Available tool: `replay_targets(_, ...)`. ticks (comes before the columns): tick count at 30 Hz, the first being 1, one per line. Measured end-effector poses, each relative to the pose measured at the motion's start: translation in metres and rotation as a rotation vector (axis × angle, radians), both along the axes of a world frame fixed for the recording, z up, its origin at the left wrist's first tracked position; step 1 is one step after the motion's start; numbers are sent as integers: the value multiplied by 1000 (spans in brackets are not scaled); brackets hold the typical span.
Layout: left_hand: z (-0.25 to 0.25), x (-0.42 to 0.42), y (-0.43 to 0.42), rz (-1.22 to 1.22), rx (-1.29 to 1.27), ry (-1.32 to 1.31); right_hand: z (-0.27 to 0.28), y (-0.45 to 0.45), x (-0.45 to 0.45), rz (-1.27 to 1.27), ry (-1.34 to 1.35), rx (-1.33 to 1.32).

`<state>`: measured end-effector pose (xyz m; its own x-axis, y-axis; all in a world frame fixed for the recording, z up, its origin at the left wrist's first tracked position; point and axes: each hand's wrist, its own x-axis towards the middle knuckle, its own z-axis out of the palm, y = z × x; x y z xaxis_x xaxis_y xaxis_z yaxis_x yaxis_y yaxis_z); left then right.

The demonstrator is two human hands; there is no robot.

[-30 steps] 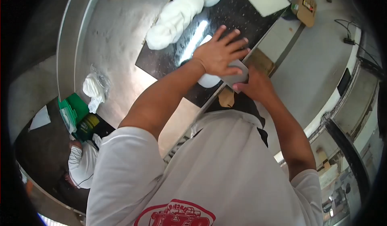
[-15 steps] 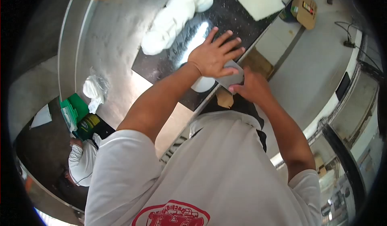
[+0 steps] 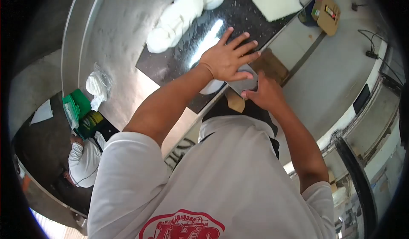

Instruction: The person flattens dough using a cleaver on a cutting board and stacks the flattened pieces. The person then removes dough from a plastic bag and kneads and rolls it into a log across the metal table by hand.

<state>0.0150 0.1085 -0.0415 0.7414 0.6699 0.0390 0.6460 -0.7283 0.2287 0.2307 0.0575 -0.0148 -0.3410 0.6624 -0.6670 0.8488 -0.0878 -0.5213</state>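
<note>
My left hand [image 3: 229,60] lies palm down with its fingers spread, over the near edge of a black board [image 3: 166,64]. Its thumb side touches a flat grey, square-cornered piece [image 3: 244,82]. My right hand [image 3: 267,92] grips the right side of that piece between thumb and fingers. Part of a white round piece [image 3: 212,87] shows below my left wrist; the rest is hidden. Further up the board lies an overlapping row of white rounds [image 3: 181,19]. A pale square sheet [image 3: 275,1] lies at the upper right.
Around the board is a metal table [image 3: 117,38], with a white bundle in clear plastic [image 3: 97,85] on it. At the left, a person in white [image 3: 85,160] is near a green container [image 3: 76,105]. An open cardboard box [image 3: 327,14] stands at the upper right.
The view has shifted slightly. Less of the white round piece shows below my left wrist than a second ago. Both hands keep nearly the same pose at the grey piece.
</note>
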Motion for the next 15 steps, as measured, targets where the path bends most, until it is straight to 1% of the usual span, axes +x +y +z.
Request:
replay_targets(2,-4,-11,33,5,67,1,7,29,-11,-8,6,70)
replay_targets(4,-3,-13,25,18,82,-12,10,15,-15,-7,-1,86)
replay_targets(6,2,-19,18,2,3,-105,-1,-11,-20,-143,197,23)
replay_targets(7,3,-23,-3,-18,-23,-87,-4,-35,-23,-196,315,10)
replay_targets(8,4,-28,-30,-27,-105,-47,-14,-57,-22,-164,454,13)
replay_targets(10,-1,-38,-66,-94,-156,38,-26,-84,-29,-192,323,-125)
replay_targets(11,-7,-35,-54,-107,-166,24,-30,-77,-28,-205,308,-133)
replay_targets(13,-7,-26,-33,-128,-26,18,-25,-66,-26,-190,111,35)
replay_targets(15,-7,-15,-10,-118,0,-5,-5,-29,-20,-168,74,30)
